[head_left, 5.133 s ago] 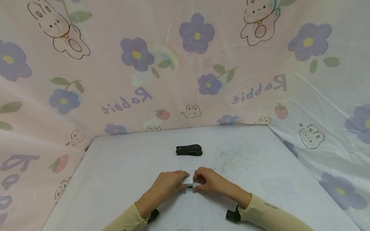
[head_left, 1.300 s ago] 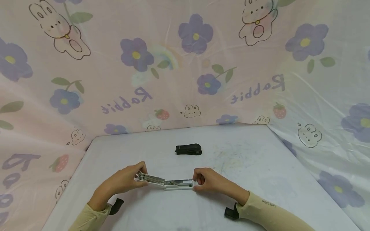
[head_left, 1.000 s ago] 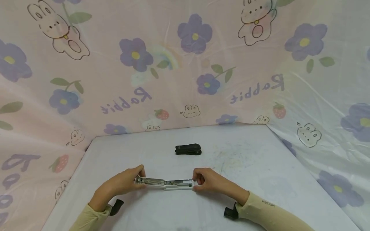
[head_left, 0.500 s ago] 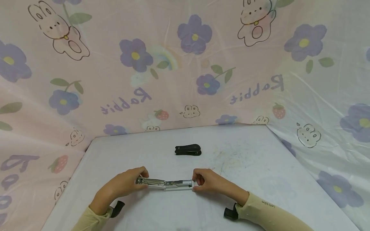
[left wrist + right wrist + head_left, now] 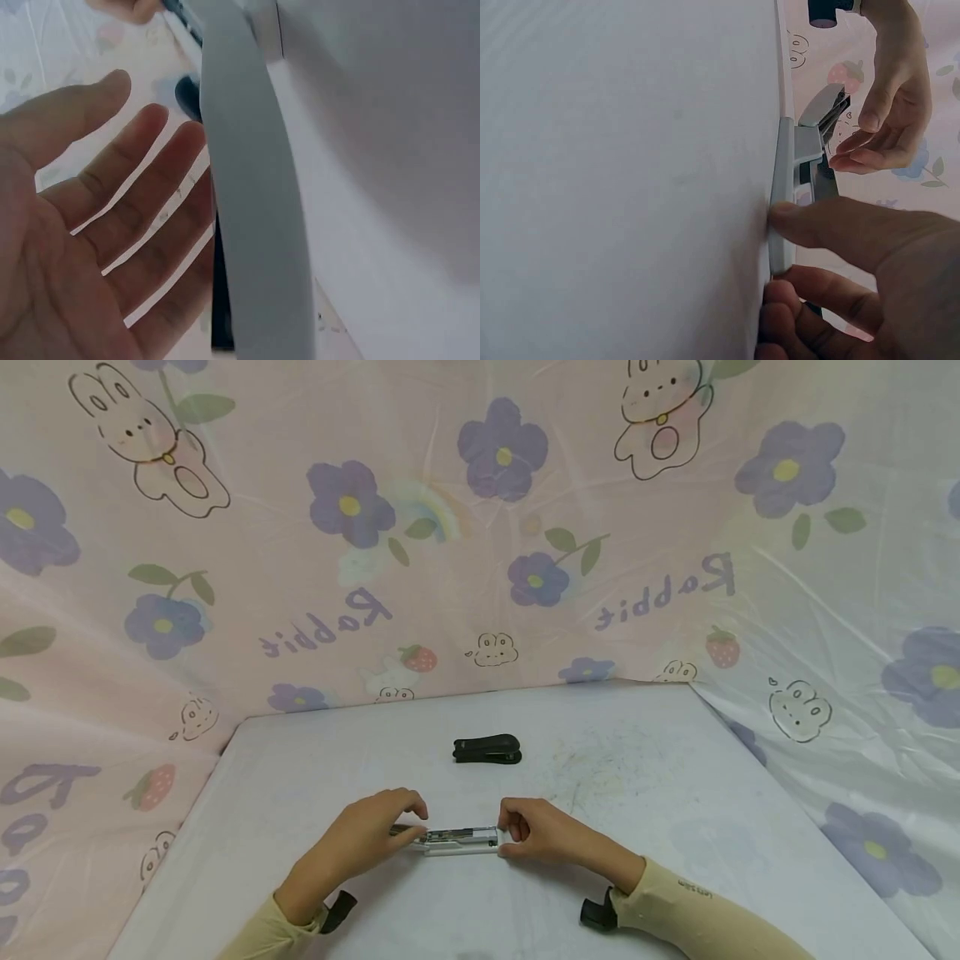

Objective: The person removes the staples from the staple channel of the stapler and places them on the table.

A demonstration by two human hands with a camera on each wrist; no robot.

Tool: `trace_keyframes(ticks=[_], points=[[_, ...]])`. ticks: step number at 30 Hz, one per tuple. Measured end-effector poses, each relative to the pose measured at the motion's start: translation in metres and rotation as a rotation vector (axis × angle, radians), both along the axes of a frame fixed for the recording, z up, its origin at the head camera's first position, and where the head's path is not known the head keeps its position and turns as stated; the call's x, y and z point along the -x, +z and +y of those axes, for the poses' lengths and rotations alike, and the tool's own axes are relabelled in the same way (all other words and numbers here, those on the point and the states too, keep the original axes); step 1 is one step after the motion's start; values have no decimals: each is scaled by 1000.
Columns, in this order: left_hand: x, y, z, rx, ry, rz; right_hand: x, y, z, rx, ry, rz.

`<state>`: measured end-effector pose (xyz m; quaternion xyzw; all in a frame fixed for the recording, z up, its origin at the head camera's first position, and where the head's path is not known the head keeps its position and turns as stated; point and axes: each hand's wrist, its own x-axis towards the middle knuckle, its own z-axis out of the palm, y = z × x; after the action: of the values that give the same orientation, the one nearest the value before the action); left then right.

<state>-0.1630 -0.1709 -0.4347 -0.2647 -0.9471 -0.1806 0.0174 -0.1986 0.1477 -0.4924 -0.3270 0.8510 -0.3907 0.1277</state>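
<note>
From the head view, we see a white stapler point(image 5: 461, 851) lying opened out on the white table point(image 5: 315, 768), about midway between its left and right edges and well away from the far edge. The right hand point(image 5: 551, 832) pinches the stapler's right end between thumb and forefinger. The left hand point(image 5: 366, 833) is at the hinged half on the other side, hiding much of it. Towards the far edge we find a black stapler point(image 5: 486, 749) (apparently on its side), and behind that edge rises a flowered cloth point(image 5: 442, 568).

In the left wrist view, we see the smooth white half run past the left hand, whose thumb and fingers are extended and apart. Some fingertips are hidden, so we cannot tell whether they touch it.

In the right wrist view, we see the right thumb pressed on the white base, the other fingers bent. Beyond, the left hand, with a black device point(image 5: 823, 12) at its wrist, is near the raised half.
</note>
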Motion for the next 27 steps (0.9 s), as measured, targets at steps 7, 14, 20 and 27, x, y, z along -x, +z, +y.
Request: trace_keyframes(ticks=[7, 14, 20, 27], points=[[1, -7, 19, 44, -42, 20, 0, -1, 1, -4, 4, 0], [3, -10, 33, 80, -82, 20, 2, -2, 0, -7, 0, 6], [2, -14, 40, 90, -108, 23, 3, -3, 0, 5, 14, 3], [3, -19, 44, 113, -96, 37, 3, -4, 0, -8, 2, 8]])
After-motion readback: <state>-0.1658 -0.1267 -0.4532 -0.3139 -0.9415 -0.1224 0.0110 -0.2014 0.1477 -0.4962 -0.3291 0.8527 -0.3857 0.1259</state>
